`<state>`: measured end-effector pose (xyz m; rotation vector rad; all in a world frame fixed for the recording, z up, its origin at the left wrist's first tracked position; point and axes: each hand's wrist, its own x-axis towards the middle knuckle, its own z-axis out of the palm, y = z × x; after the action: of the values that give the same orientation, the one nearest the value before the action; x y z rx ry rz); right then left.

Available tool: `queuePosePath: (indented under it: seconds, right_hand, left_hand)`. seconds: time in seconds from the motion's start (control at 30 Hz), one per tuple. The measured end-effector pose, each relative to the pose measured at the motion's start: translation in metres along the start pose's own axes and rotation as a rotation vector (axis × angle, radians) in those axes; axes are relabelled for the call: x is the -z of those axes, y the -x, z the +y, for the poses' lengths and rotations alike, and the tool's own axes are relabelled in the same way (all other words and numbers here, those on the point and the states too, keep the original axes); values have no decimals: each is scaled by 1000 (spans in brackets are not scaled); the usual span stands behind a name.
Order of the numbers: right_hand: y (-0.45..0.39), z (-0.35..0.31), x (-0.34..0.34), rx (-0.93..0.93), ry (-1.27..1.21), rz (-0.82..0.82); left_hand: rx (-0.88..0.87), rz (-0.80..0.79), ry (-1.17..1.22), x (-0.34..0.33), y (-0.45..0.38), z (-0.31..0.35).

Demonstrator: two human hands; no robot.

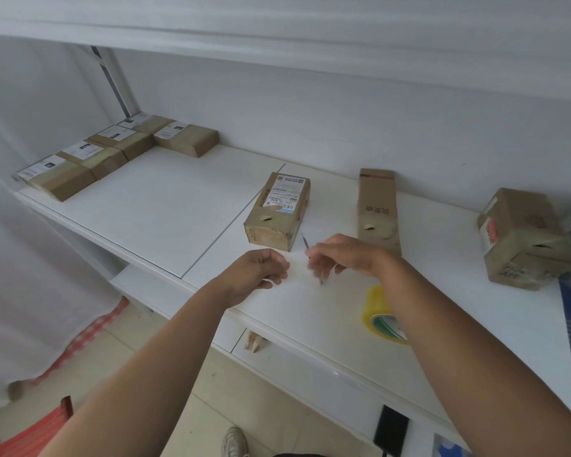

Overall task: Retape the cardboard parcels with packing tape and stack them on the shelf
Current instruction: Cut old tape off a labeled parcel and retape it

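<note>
The white table [165, 206] carries everything, and the parcel that matters, the labelled parcel [279, 211], lies just beyond the two hands, its long axis running away from the person and slightly to the right. Its torn near end faces the hands, so I judge the tape goes forward onto that end; the right hand [342, 255] sits a little nearer to it than the left hand [261, 272].

Further right stand a tall narrow parcel [378, 211] and a crumpled parcel [524, 239] (both show punctured tape). A row of retaped parcels [112, 153] lies at the far left.

The yellow tape roll [381, 313] rests on the table below the right forearm.

Between the hands stretches a clear tape strip [299, 270]: the left pinches one end, the right grips the other together with a thin blade-like tool [305, 244] (blurred).

The shipping label carries barcodes and small print, too small to read.
</note>
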<state>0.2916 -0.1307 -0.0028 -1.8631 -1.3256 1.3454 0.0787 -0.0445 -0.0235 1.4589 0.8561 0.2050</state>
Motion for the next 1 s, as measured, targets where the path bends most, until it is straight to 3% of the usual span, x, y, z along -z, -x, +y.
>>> queuePosePath:
  seconds: [0.07, 0.23, 0.43, 0.63, 1.0]
  right_hand:
    - [4, 5, 4, 23, -24, -106]
    - [4, 14, 9, 111, -48, -68]
    - [9, 25, 16, 89, 46, -35]
    - [-5, 19, -1, 29, 223, -157]
    - [-31, 13, -30, -48, 641, -219]
  left_hand:
    - [-8, 0, -9, -2, -1, 0]
    - [-28, -4, 7, -6, -3, 1]
    - [-37, 186, 183, 4, -12, 1]
    - [-16, 186, 370, 13, -16, 2]
    - [8, 185, 381, 8, -17, -4]
